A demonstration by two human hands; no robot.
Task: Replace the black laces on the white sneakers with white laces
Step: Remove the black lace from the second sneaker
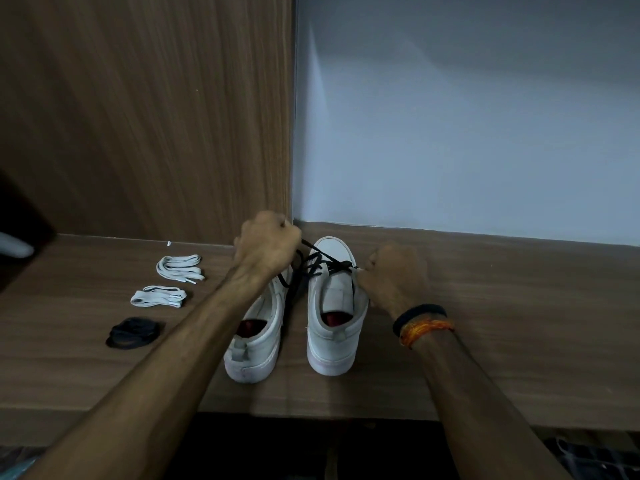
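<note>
- I judge the job roughly a quarter done: a black bundle (135,333) lies loose on the counter (519,323) at lower left of the frame, and it looks like the lace already pulled from the left sneaker (258,327), though my left forearm hides most of that shoe's eyelets.
- The right sneaker (334,306), at centre frame beside its mate with the toe pointing away from me, is laced in a black lace (320,266) that lies slack and criss-crossed over the tongue.
- My left hand (266,242) is clenched, and a black strand runs up into the fist; I take it the fingers are gripping it.
- My right hand (394,275) has its fingers curled at the shoe's right edge, where a strand ends; it appears to pinch it.
- Two folded white laces (180,268) (159,296) wait at centre left, unthreaded.
- Left to do: finish stripping this lace, then thread both white ones.
</note>
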